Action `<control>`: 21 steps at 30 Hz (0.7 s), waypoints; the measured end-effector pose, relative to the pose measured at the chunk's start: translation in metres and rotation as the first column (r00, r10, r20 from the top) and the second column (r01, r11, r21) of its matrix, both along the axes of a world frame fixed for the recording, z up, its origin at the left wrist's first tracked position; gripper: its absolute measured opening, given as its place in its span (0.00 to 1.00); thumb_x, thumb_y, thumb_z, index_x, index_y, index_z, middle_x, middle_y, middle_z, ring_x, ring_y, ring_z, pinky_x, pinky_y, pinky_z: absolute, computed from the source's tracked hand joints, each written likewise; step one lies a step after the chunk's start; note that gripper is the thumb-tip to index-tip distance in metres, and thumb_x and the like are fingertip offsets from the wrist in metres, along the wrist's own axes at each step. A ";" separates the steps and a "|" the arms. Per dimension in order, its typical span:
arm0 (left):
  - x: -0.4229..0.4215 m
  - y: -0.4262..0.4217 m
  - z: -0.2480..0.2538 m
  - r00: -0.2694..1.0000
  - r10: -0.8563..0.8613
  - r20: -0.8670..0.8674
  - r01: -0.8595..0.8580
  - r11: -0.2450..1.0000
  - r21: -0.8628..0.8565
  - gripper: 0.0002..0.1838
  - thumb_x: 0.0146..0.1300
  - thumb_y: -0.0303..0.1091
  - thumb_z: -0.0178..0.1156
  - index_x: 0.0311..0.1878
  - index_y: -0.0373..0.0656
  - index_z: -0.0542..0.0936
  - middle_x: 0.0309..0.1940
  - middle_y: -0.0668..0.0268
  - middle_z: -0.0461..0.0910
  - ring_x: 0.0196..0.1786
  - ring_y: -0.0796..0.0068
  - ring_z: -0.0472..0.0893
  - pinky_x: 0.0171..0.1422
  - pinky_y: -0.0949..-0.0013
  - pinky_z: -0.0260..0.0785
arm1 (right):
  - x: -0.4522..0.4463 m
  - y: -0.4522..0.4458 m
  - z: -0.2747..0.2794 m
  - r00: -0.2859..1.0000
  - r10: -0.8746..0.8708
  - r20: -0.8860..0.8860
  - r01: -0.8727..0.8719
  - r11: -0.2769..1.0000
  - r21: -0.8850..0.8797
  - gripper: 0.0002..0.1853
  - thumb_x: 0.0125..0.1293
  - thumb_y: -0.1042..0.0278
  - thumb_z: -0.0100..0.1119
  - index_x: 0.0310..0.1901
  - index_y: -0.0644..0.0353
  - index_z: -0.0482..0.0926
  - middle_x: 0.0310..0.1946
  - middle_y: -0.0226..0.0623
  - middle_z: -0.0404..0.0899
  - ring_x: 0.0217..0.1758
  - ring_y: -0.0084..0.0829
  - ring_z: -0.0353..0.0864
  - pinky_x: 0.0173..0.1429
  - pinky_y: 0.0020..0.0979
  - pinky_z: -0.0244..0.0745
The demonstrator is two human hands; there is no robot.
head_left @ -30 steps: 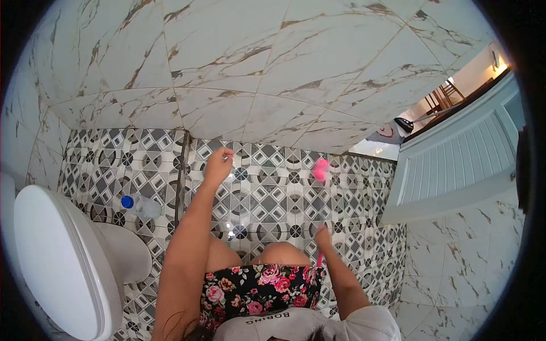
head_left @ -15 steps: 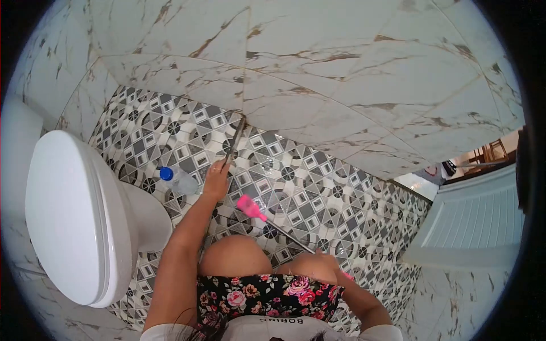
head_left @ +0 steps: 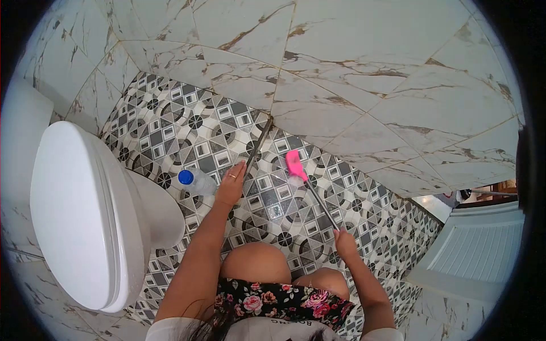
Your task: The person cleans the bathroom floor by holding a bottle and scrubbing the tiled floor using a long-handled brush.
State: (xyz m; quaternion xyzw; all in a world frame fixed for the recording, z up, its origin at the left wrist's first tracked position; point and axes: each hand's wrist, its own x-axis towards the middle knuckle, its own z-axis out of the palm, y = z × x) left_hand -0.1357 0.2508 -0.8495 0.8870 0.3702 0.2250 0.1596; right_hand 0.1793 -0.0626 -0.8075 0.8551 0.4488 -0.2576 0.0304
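My right hand [head_left: 346,245] is wrapped round the metal handle of a toilet brush [head_left: 296,165] with a flat pink head. The head points up and left, over the patterned floor close to the wall. My left hand [head_left: 231,184], with a ring on one finger, lies with fingers stretched along a dark floor edge [head_left: 259,145] that runs to the wall. I see nothing held in it. Just left of this hand lies a clear plastic bottle [head_left: 200,183] with a blue cap, on its side or tilted.
On the left stands a white toilet [head_left: 74,216] with its lid down. A marbled tile wall [head_left: 352,68] runs along the far side. At the right is a louvred door [head_left: 478,244] beside a doorway. My knees [head_left: 256,267] are bent low over the tiled floor [head_left: 392,233].
My right hand has pushed forward with the brush, so its pink head has moved away from my knees toward the wall. The view has shifted; my left hand stays by the floor edge.
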 end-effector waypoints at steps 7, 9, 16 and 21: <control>0.000 0.003 0.001 0.999 0.026 0.028 -0.024 0.997 -0.068 0.31 0.53 0.20 0.52 0.64 0.38 0.63 0.66 0.60 0.61 0.63 0.56 0.66 0.68 0.57 0.58 | -0.018 -0.028 0.007 0.979 0.199 -0.052 -0.204 0.970 -0.131 0.19 0.68 0.51 0.46 0.38 0.63 0.70 0.22 0.55 0.77 0.27 0.57 0.77 0.31 0.52 0.71; 0.000 0.002 0.004 0.999 0.025 0.030 -0.023 0.997 -0.074 0.31 0.53 0.19 0.52 0.64 0.38 0.63 0.66 0.60 0.60 0.61 0.54 0.67 0.67 0.58 0.59 | 0.003 -0.028 -0.003 0.996 0.023 0.089 -0.024 1.000 0.013 0.20 0.67 0.50 0.47 0.38 0.63 0.70 0.21 0.55 0.77 0.27 0.58 0.77 0.30 0.51 0.71; -0.004 0.001 0.002 0.996 0.028 0.086 -0.020 0.995 -0.097 0.27 0.58 0.25 0.50 0.63 0.38 0.64 0.65 0.58 0.62 0.62 0.53 0.66 0.68 0.57 0.58 | -0.053 -0.099 -0.049 0.933 -0.064 -0.353 0.054 0.998 -0.040 0.23 0.69 0.48 0.44 0.35 0.65 0.74 0.26 0.55 0.78 0.32 0.55 0.79 0.34 0.51 0.72; -0.003 -0.001 0.004 1.000 0.006 -0.027 -0.006 1.000 -0.021 0.25 0.58 0.23 0.48 0.61 0.39 0.66 0.65 0.59 0.63 0.64 0.56 0.65 0.68 0.55 0.57 | 0.009 -0.138 -0.063 0.906 -0.424 -0.019 0.424 0.906 -0.002 0.25 0.69 0.46 0.42 0.36 0.63 0.75 0.28 0.55 0.79 0.36 0.53 0.80 0.37 0.48 0.74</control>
